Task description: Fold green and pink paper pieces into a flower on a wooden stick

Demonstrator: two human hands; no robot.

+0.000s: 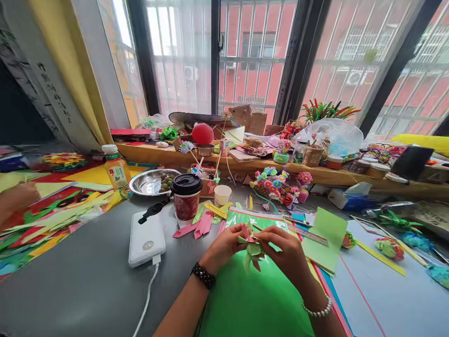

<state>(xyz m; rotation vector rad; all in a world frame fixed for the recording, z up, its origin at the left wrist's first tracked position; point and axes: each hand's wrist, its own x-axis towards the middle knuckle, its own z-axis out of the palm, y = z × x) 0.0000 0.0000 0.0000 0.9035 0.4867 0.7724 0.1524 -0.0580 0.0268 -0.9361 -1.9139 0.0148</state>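
Note:
My left hand point(224, 245) is closed around the left side of a folded paper flower point(253, 249) with green and pink petals. The flower hangs just above a glossy green sheet point(256, 295). From the right, my right hand point(282, 245) pinches a thin stick point(257, 228) whose tip meets the flower's top. The fingers hide part of the petals, and the stick's full length does not show. Folded pink paper strips point(203, 224) and yellow strips point(219, 209) lie left of the hands. A green sticky-note pad point(324, 238) stands half open on the right.
A lidded coffee cup point(187, 199), a paper cup point(222, 194) and a steel bowl point(150, 183) stand behind. On the left lies a white power bank point(146, 238) with a cable. Another person's hand point(21, 199) is at far left. Scissors point(298, 221) lie behind my right hand.

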